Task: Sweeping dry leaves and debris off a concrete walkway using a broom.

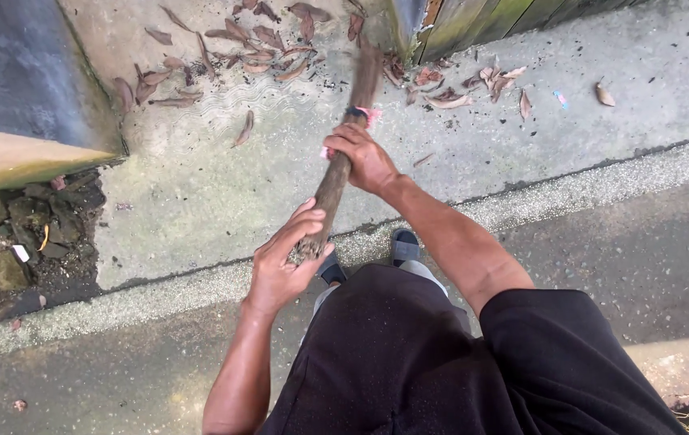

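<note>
Broom: while it slants over the concrete, the broom [336, 173] points at the dry leaves [224, 48].
Right hand [365, 157]: wrapped around the middle of the stick.
Left hand [280, 262]: clasped on its near end.
Surroundings: wall corner [22, 97], rubble [14, 234].

No packages, labels, signs or screens anywhere around me; none on ground, none on wall.

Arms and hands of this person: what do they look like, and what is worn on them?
Both are bare: no gloves, rings or watch show on the left hand or the right hand. The forearms are uncovered and sinewy. A short black sleeve covers the right upper arm.
</note>
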